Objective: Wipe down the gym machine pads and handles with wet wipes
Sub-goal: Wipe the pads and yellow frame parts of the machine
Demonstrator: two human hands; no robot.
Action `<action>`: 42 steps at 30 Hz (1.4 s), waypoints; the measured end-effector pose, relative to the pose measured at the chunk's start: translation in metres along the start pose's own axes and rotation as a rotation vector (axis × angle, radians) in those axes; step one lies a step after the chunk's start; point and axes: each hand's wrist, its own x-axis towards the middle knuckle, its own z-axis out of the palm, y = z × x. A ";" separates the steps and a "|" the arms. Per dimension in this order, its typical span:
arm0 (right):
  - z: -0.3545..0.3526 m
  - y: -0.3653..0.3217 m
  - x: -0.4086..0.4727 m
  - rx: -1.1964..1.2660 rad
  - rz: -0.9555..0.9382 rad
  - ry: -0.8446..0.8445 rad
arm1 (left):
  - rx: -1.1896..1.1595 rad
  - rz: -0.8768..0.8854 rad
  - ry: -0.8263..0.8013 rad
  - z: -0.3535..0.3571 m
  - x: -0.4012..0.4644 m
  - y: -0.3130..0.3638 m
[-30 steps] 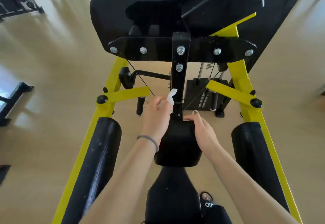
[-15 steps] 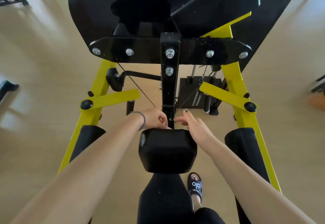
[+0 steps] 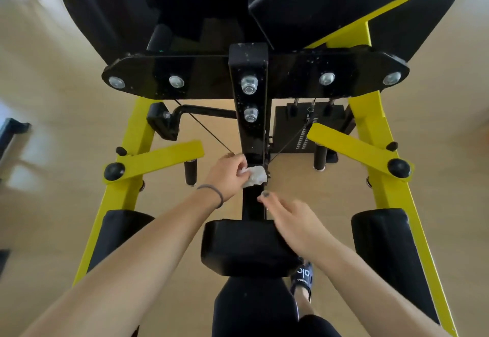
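A yellow and black gym machine fills the view. My left hand grips a crumpled white wet wipe and presses it against the black centre post, just above the small black centre pad. My right hand hovers over the pad's far right corner, fingers loosely spread, one fingertip near the post, holding nothing. Two black roller pads, the left roller pad and the right roller pad, flank my arms. A large black pad sits above the bolted black cross plate.
Yellow frame legs run down both sides, each with a yellow side arm. A black weight stack and thin cables stand behind the post. My sandalled foot rests on the beige floor below. Other equipment lies at the far left.
My left hand rose from behind the centre pad up the post, and the wipe is visible again. My right hand lifted off the pad's edge. The camera moved closer.
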 end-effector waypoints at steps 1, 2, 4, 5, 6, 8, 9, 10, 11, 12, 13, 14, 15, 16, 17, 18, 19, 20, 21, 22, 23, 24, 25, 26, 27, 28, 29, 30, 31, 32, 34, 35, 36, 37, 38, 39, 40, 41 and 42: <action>0.006 -0.005 -0.010 -0.153 -0.088 0.051 | 0.003 0.045 -0.025 0.002 0.000 -0.002; 0.013 -0.008 -0.017 -0.305 -0.157 0.114 | 0.001 0.096 -0.064 0.003 -0.002 -0.004; 0.020 -0.007 -0.017 -0.410 -0.223 0.216 | -0.011 0.150 -0.150 -0.001 -0.006 -0.008; 0.021 -0.004 -0.014 -0.397 -0.233 0.234 | -0.017 0.158 -0.176 -0.003 -0.007 -0.010; 0.021 -0.002 -0.011 -0.382 -0.236 0.241 | -0.026 0.167 -0.178 -0.003 -0.008 -0.011; 0.022 -0.001 -0.011 -0.392 -0.257 0.267 | -0.052 0.175 -0.117 0.000 -0.009 -0.011; 0.023 0.000 -0.012 -0.388 -0.266 0.276 | -0.051 0.158 -0.063 0.003 -0.008 -0.008; 0.023 0.001 -0.013 -0.382 -0.265 0.277 | -0.038 0.118 -0.002 0.005 -0.005 -0.005; 0.024 0.001 -0.013 -0.372 -0.258 0.272 | -0.022 0.043 0.057 0.006 -0.001 -0.002; 0.024 0.001 -0.013 -0.363 -0.254 0.274 | -0.020 -0.054 0.111 0.005 0.004 0.001; 0.023 0.001 -0.012 -0.361 -0.248 0.279 | -0.042 -0.141 0.143 0.003 0.008 0.004; 0.023 0.001 -0.011 -0.362 -0.239 0.282 | -0.075 -0.183 0.134 0.002 0.009 0.007; 0.023 0.001 -0.011 -0.365 -0.232 0.281 | -0.105 -0.170 0.079 0.001 0.007 0.009; 0.023 0.001 -0.011 -0.366 -0.233 0.276 | -0.122 -0.123 -0.006 0.001 0.003 0.013; 0.024 0.001 -0.011 -0.365 -0.237 0.273 | -0.132 -0.081 -0.093 0.002 -0.002 0.015; 0.024 0.001 -0.011 -0.365 -0.238 0.271 | -0.129 -0.058 -0.136 0.003 -0.007 0.018; 0.024 0.002 -0.010 -0.367 -0.238 0.273 | -0.115 -0.069 -0.112 0.003 -0.007 0.019; 0.023 0.002 -0.010 -0.367 -0.241 0.276 | -0.102 -0.116 -0.039 0.003 -0.003 0.018; 0.024 0.003 -0.009 -0.361 -0.244 0.279 | -0.100 -0.199 0.043 0.000 0.002 0.017; 0.024 0.003 -0.010 -0.350 -0.242 0.281 | -0.117 -0.287 0.099 -0.003 0.008 0.017; 0.025 0.003 -0.010 -0.347 -0.240 0.282 | -0.147 -0.349 0.117 -0.004 0.013 0.018; 0.025 0.003 -0.010 -0.353 -0.242 0.281 | -0.171 -0.375 0.079 -0.005 0.014 0.019; 0.025 0.003 -0.009 -0.358 -0.242 0.279 | -0.169 -0.355 -0.007 -0.004 0.013 0.022; 0.025 0.003 -0.009 -0.360 -0.239 0.281 | -0.147 -0.315 -0.095 -0.002 0.009 0.027; 0.025 0.002 -0.009 -0.361 -0.233 0.284 | -0.114 -0.280 -0.156 0.001 0.006 0.032; 0.025 0.002 -0.008 -0.363 -0.229 0.285 | -0.095 -0.265 -0.164 0.002 0.005 0.036; 0.025 0.003 -0.008 -0.366 -0.230 0.285 | -0.090 -0.279 -0.134 0.002 0.006 0.036; 0.025 0.003 -0.008 -0.365 -0.236 0.284 | -0.108 -0.316 -0.083 0.001 0.009 0.034; 0.025 0.003 -0.009 -0.358 -0.241 0.283 | -0.127 -0.365 -0.034 -0.002 0.013 0.032; 0.025 0.003 -0.010 -0.351 -0.243 0.282 | -0.151 -0.412 -0.006 -0.005 0.015 0.031; 0.025 0.004 -0.011 -0.356 -0.245 0.280 | -0.206 -0.484 -0.010 -0.007 0.016 0.029; 0.025 0.004 -0.010 -0.359 -0.245 0.282 | -0.231 -0.503 -0.019 -0.007 0.014 0.029; 0.025 0.004 -0.010 -0.357 -0.244 0.286 | -0.248 -0.507 -0.028 -0.007 0.011 0.028; 0.025 0.004 -0.010 -0.357 -0.243 0.289 | -0.264 -0.499 -0.048 -0.008 0.008 0.029; 0.025 0.004 -0.010 -0.359 -0.244 0.293 | -0.265 -0.483 -0.095 -0.009 0.005 0.029; 0.025 0.004 -0.010 -0.364 -0.246 0.297 | -0.251 -0.457 -0.176 -0.012 0.000 0.028; 0.024 0.004 -0.010 -0.367 -0.248 0.300 | -0.234 -0.436 -0.286 -0.015 -0.006 0.027; 0.024 0.004 -0.011 -0.367 -0.247 0.296 | -0.205 -0.417 -0.414 -0.016 -0.014 0.024; 0.024 0.004 -0.011 -0.367 -0.245 0.291 | -0.158 -0.400 -0.534 -0.015 -0.023 0.019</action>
